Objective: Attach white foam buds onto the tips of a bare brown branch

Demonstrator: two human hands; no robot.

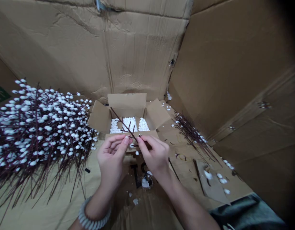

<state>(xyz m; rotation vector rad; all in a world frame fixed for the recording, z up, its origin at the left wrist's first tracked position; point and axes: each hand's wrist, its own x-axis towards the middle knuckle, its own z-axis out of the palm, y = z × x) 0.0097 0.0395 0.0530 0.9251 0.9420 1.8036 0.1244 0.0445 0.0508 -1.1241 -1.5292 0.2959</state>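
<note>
Cardboard walls rise on three sides of a cardboard floor, which is creased and printed with large black letters. Against the far wall stands a small open box with its flaps folded out, and three heaps of white foam balls fill its inside. A dark, thin twig sits directly above the box's near edge, with its tip slanting up and away over the foam balls. Both hands hold it at its lower end, just in front of the box. The left hand is partly closed, its thumb and fingertips pinched in against the twig beside a white bud. The right hand is also closed to a pinch, with thumb and forefinger gripping the twig close to the left hand, so the two hands nearly touch. A beaded bracelet circles the left wrist. To the left lies a big heap of dark branches studded with white buds, well apart from the right hand and close to the left. A smaller bunch of branches lies to the right, near loose white buds and a cardboard scrap.
</note>
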